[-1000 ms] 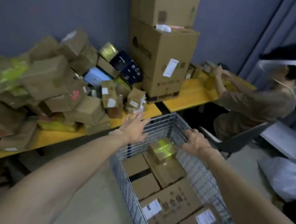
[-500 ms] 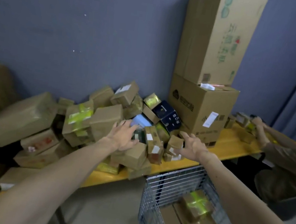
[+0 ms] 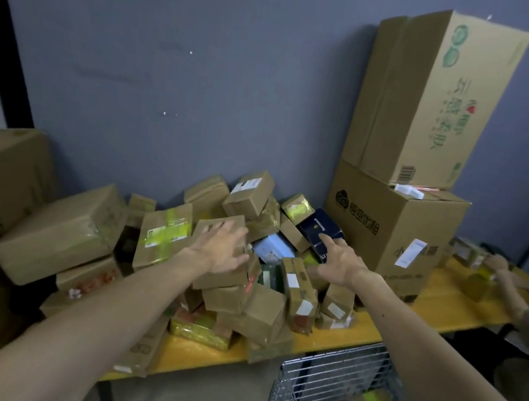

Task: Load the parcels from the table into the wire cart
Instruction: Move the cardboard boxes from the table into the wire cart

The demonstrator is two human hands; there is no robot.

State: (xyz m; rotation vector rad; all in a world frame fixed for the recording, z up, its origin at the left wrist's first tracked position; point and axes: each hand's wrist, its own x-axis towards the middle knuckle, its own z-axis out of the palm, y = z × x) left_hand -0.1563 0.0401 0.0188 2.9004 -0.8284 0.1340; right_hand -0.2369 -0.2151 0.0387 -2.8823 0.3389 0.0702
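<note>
Seen from the head camera, a tumbled heap of boxy brown cardboard parcels (image 3: 250,194), several banded in glossy yellow tape, covers the smooth yellow worktop (image 3: 441,297) at centre. Both hands reach over it, fingers spread and gripping nothing. The left hand (image 3: 220,249) is over a plain brown one, and the right hand (image 3: 338,260) is at a glossy navy box (image 3: 318,226). The wire cart (image 3: 324,379), a steel grid holding taped parcels, sits at 5 o'clock. Two tall corrugated cartons (image 3: 421,97) stack at 1 o'clock.

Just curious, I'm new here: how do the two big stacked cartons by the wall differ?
The upper carton stands taller, with green print; the lower carton is squatter, with a black logo. The lower carton bears a white label, the upper carton a barcode. Both are brown cardboard.
</note>
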